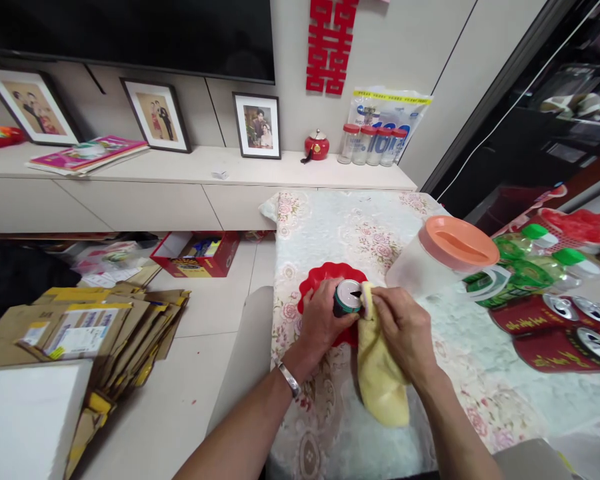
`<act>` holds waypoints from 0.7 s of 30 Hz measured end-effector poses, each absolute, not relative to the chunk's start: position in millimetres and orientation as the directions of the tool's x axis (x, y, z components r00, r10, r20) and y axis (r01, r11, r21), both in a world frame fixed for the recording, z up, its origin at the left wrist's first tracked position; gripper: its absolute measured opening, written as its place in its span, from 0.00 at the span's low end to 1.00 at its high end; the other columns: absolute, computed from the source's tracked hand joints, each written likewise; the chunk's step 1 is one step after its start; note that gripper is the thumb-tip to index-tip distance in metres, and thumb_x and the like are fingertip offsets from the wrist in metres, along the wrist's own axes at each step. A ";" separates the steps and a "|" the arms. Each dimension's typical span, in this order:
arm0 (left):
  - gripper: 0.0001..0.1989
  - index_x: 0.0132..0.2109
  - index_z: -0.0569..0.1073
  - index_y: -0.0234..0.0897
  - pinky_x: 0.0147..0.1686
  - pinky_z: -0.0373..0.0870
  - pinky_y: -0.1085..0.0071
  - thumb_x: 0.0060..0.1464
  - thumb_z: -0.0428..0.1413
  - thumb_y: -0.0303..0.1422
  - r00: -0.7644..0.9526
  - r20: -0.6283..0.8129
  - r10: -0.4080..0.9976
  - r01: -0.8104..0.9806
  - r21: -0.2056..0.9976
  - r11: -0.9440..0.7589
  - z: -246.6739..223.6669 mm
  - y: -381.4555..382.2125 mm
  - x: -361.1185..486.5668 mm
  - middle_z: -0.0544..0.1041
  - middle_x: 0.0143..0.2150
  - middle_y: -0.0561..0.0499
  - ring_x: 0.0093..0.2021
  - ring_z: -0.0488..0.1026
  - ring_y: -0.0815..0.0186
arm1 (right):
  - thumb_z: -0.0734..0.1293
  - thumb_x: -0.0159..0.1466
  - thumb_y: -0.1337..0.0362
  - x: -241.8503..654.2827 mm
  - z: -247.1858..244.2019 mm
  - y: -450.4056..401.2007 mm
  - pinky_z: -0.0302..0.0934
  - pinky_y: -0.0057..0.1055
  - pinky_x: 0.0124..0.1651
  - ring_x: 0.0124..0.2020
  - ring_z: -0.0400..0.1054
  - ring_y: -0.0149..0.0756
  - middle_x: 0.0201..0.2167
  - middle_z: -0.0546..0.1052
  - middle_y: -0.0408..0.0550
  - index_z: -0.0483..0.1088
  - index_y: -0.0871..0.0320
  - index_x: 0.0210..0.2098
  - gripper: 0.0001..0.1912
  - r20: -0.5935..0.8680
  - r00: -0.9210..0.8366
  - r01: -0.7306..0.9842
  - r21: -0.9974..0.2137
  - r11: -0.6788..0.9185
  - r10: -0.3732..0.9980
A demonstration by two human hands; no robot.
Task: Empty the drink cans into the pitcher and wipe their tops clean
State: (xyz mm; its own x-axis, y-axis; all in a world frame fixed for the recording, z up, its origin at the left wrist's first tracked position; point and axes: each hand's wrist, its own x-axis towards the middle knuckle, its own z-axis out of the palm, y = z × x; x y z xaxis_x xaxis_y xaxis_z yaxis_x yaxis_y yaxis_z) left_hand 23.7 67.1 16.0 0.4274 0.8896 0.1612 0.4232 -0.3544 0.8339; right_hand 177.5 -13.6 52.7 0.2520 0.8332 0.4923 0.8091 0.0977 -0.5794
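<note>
My left hand [321, 319] is wrapped round a dark green drink can [349, 293], whose top is opened and faces up toward me. Beneath the can lies a red scalloped dish [331, 270], partly covered by the hand and can. A yellow cloth [383, 380] is pinched in my right hand [403, 327], its upper edge bunched against the can's right side. The rest of the cloth hangs down onto the flowered tablecloth [330, 227]. The fingertips of my right hand are partly hidden by the cloth.
Right of my hands stand a plastic jug [415, 267] with an orange lid, green-capped bottles [535, 270] and several red cans [565, 350]. A white cabinet [180, 170] runs behind, with framed photos and glass jars [373, 147]. Flattened cardboard [125, 333] lies on the left floor.
</note>
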 end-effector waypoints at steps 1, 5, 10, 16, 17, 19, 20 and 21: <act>0.31 0.59 0.70 0.41 0.62 0.65 0.48 0.48 0.70 0.33 0.430 0.164 0.888 0.422 0.833 -0.358 15.1 67.5 23.8 0.78 0.59 0.45 0.60 0.75 0.49 | 0.63 0.72 0.61 173.2 51.4 -11.6 0.65 0.32 0.43 0.38 0.73 0.36 0.36 0.78 0.47 0.78 0.55 0.41 0.11 0.478 0.213 0.809 -0.575 0.120 0.852; 0.30 0.59 0.70 0.40 0.63 0.65 0.49 0.49 0.68 0.33 0.425 0.198 0.883 0.422 0.820 -0.387 9.8 68.9 24.8 0.79 0.58 0.44 0.59 0.75 0.50 | 0.64 0.72 0.61 161.6 47.0 -11.2 0.63 0.30 0.37 0.33 0.70 0.33 0.33 0.72 0.45 0.77 0.56 0.38 0.11 0.432 0.182 0.801 -0.587 0.122 0.884; 0.30 0.58 0.70 0.39 0.63 0.65 0.49 0.48 0.67 0.32 0.424 0.197 0.884 0.415 0.825 -0.383 9.7 68.4 25.2 0.79 0.58 0.43 0.59 0.75 0.50 | 0.63 0.70 0.66 162.3 49.4 -10.8 0.59 0.29 0.36 0.32 0.68 0.33 0.31 0.70 0.44 0.73 0.57 0.31 0.11 0.382 0.175 0.840 -0.538 0.065 0.908; 0.31 0.58 0.71 0.39 0.63 0.65 0.46 0.46 0.68 0.29 0.420 0.143 0.896 0.449 0.825 -0.342 16.4 67.5 25.9 0.79 0.58 0.44 0.59 0.75 0.48 | 0.65 0.69 0.69 155.7 62.6 7.2 0.44 0.31 0.31 0.27 0.58 0.32 0.31 0.69 0.47 0.72 0.60 0.32 0.08 0.234 0.309 0.940 -0.224 -0.259 0.922; 0.31 0.58 0.71 0.40 0.63 0.65 0.46 0.46 0.68 0.29 0.419 0.145 0.896 0.445 0.828 -0.342 16.8 67.7 26.0 0.79 0.58 0.44 0.59 0.75 0.49 | 0.65 0.68 0.70 153.3 64.6 10.8 0.42 0.31 0.30 0.26 0.57 0.31 0.32 0.69 0.48 0.73 0.60 0.33 0.08 0.223 0.321 0.941 -0.189 -0.282 0.920; 0.31 0.58 0.71 0.40 0.63 0.65 0.47 0.46 0.67 0.29 0.419 0.149 0.896 0.437 0.832 -0.342 17.1 68.4 26.3 0.79 0.58 0.44 0.59 0.75 0.49 | 0.65 0.68 0.72 149.2 67.2 17.9 0.40 0.32 0.31 0.26 0.55 0.32 0.32 0.70 0.49 0.73 0.61 0.33 0.07 0.220 0.326 0.941 -0.171 -0.292 0.919; 0.31 0.58 0.72 0.40 0.62 0.66 0.48 0.46 0.67 0.29 0.419 0.151 0.895 0.435 0.832 -0.344 17.0 68.7 26.3 0.79 0.58 0.44 0.59 0.75 0.49 | 0.65 0.67 0.72 147.9 67.7 21.2 0.39 0.32 0.31 0.26 0.56 0.32 0.32 0.70 0.49 0.74 0.61 0.33 0.07 0.223 0.325 0.940 -0.178 -0.290 0.919; 0.31 0.58 0.72 0.40 0.62 0.66 0.48 0.46 0.67 0.29 0.421 0.154 0.894 0.435 0.831 -0.347 17.0 68.9 26.4 0.79 0.59 0.44 0.60 0.75 0.49 | 0.64 0.67 0.72 147.2 67.9 24.1 0.39 0.32 0.31 0.26 0.56 0.32 0.32 0.71 0.50 0.74 0.62 0.33 0.08 0.225 0.326 0.940 -0.183 -0.289 0.918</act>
State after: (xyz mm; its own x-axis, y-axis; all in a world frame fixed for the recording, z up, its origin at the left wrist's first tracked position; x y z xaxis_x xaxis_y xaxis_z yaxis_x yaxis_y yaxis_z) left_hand 26.4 68.9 17.0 0.4209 0.8940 0.1538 0.4345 -0.3475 0.8309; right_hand 147.2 24.1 67.9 0.3263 0.9180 0.2255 0.9396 -0.2890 -0.1831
